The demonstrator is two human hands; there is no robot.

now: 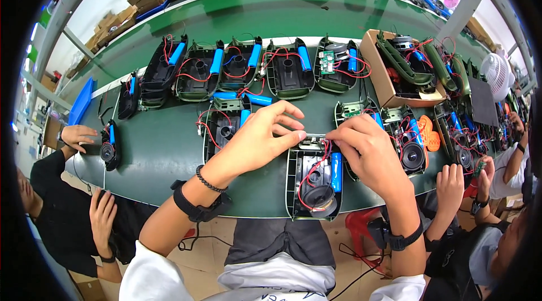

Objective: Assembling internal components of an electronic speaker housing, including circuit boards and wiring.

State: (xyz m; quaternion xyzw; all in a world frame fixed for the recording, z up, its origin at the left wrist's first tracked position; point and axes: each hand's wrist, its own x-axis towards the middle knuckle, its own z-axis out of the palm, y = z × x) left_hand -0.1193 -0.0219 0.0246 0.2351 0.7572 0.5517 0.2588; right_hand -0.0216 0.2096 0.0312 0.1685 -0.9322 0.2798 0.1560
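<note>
In front of me a dark green speaker housing (pixel 293 188) lies open, its inside facing up. It holds a round speaker (pixel 318 196), a blue battery cell (pixel 337 172), a small circuit board (pixel 311 143) at the far end and red wires (pixel 306 181). My left hand (pixel 265 137) hovers over the housing's far left corner, fingers loosely curled and apart, thumb tip close to the board. Pinched fingers of my right hand (pixel 364 148) close around the red wires beside the board's right end. The pinch itself is partly covered by the fingers.
More open housings (pixel 291 78) with blue cells stand in a row along the bench's far side. A cardboard box (pixel 377 78) of housings stands right of them. Beside it are orange parts (pixel 429 133). Co-workers' hands (pixel 79 137) rest at the left; others work at the right.
</note>
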